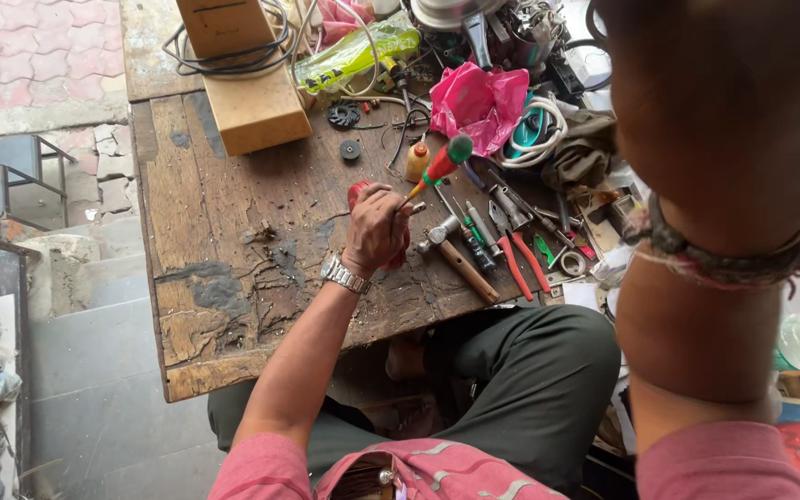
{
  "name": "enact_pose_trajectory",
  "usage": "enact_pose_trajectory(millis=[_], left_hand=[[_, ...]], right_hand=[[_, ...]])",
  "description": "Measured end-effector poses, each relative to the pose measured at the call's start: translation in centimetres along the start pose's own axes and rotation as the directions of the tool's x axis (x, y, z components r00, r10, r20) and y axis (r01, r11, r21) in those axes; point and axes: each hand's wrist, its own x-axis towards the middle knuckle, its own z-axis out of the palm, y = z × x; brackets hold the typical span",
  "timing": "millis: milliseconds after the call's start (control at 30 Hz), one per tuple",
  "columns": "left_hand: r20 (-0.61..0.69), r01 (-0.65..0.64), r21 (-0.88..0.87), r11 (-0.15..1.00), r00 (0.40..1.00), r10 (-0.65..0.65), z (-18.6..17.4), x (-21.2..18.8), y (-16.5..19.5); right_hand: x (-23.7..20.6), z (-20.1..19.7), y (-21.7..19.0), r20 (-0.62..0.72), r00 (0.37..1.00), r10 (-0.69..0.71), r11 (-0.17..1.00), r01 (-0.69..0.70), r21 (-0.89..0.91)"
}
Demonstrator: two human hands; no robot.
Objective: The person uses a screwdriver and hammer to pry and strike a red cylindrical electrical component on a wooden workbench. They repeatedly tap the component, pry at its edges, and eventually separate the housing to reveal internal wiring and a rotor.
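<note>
My left hand [377, 227], with a metal watch on its wrist, is closed around a small red object [359, 192] on the worn wooden table [224, 231]. A screwdriver with a red and green handle [442, 162] sticks up out of the same fist, slanting to the upper right. My right hand [724, 111] is raised very close to the camera and looks dark. A braided band circles its wrist, and its fingers lie outside the picture.
Just right of the fist lie a hammer [460, 259], red-handled pliers [520, 259] and several other small tools. Farther back are a pink plastic bag [479, 97], a wooden block [252, 106], coiled black cables [233, 60], a small orange bottle [417, 162] and a black gear [344, 116].
</note>
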Motion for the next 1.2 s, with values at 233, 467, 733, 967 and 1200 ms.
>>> enact_pose_trajectory(millis=[233,467,733,967,1200], left_hand=[[-0.011,-0.002,0.004,1.000,1.000,0.002,-0.4,0.3,0.4],[0.027,0.117,0.009,0.993,0.993,-0.117,-1.2,-0.9,-0.9],[0.351,0.108,0.302,0.947,0.911,-0.216,-4.6,-2.5,-1.5],[0.100,0.050,0.343,0.938,0.991,-0.090,-3.6,-7.2,1.4],[-0.005,0.079,0.364,0.928,0.997,-0.083,-3.9,-11.3,3.2]], right_hand=[[1.1,11.3,-0.9,-0.056,0.998,-0.031,0.938,0.048,0.344],[1.1,6.3,-2.5,0.507,0.860,-0.053,0.943,-0.124,0.309],[-1.9,8.3,0.7,0.562,0.818,-0.123,0.964,-0.036,0.263],[-15.2,3.5,-4.7,0.515,0.857,0.023,0.981,-0.118,0.152],[-26.4,11.6,-6.0,0.680,0.658,0.322,0.877,-0.479,0.048]])
